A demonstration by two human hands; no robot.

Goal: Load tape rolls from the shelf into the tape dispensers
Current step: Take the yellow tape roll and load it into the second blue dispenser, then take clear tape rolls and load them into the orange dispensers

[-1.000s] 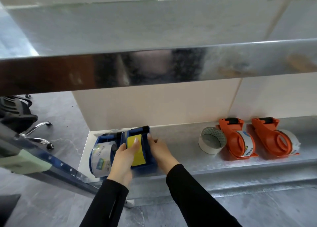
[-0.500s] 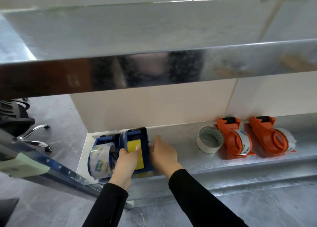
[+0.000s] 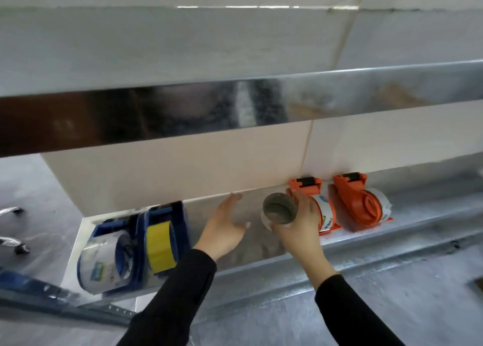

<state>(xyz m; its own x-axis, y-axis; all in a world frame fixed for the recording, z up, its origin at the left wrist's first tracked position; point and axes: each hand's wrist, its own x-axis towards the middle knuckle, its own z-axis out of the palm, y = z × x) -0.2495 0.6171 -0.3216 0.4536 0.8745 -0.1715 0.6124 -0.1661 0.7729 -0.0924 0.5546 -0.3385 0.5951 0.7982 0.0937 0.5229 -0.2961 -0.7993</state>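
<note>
Both hands point(image 3: 300, 223) now off dispenser point(image 3: 167, 238)

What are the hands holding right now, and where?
The right hand grips the loose tape roll around its outer rim, beside the orange dispenser. The left hand is open, holding nothing.

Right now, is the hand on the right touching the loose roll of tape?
Touching. The head view shows the right hand wrapped around the loose tape roll, fingers over its top and thumb under it, with no gap between them.
</note>
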